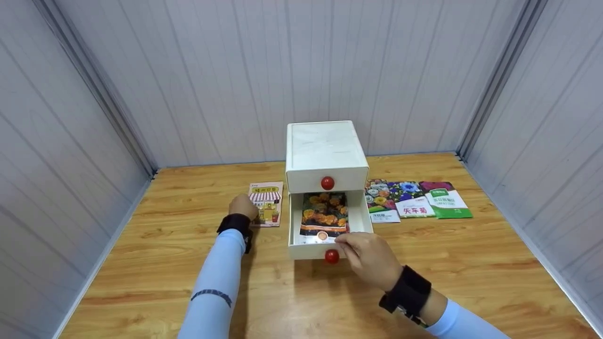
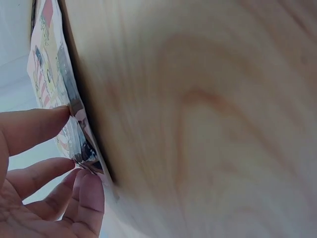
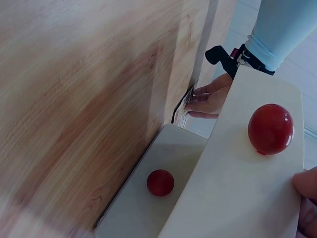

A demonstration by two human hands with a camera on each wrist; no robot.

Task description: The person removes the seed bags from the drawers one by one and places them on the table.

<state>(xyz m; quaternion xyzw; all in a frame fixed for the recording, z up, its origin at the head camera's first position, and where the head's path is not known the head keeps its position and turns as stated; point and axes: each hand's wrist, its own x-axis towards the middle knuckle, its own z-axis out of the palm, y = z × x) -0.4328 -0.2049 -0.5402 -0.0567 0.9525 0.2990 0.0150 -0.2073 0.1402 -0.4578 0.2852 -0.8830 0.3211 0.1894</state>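
My left hand (image 1: 243,207) is at the left edge of a pink packet (image 1: 272,207) with a striped shop awning, lying left of a white drawer box (image 1: 325,143). In the left wrist view, thumb and fingers pinch that packet's edge (image 2: 47,64). My right hand (image 1: 372,260) grips the top edge of a pulled-out drawer (image 1: 308,253), right of its red knob (image 1: 331,256). The right wrist view shows the thumb on this drawer's front (image 3: 233,193), the other fingers partly hidden. Inside the drawer lies a seed packet (image 1: 325,216) with orange flowers.
Right of the box lie three flower seed packets: one multicoloured (image 1: 381,200), one blue (image 1: 412,200), one green and white (image 1: 445,200). Above the pulled-out drawer is a closed one with a red knob (image 1: 327,183); another closed drawer (image 3: 148,213) sits below. Panelled walls surround the wooden table (image 1: 188,197).
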